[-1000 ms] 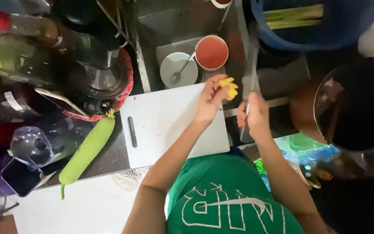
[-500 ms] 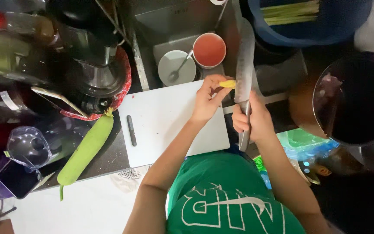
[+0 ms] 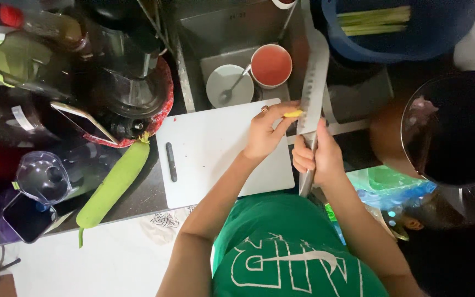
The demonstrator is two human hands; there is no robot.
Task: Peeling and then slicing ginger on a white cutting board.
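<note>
Right hand (image 3: 319, 155) grip closed on knife (image 3: 313, 88), left hand (image 3: 265, 132) pinching yellow piece (image 3: 293, 114), white cutting board (image 3: 210, 154), green gourd (image 3: 114, 184) beside

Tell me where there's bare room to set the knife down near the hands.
The white cutting board is mostly bare between its dark handle slot and the left hand. The right hand holds the knife past the board's right edge. Left of the board is crowded: long green gourd, blender. The sink holds a bowl and cup.
</note>
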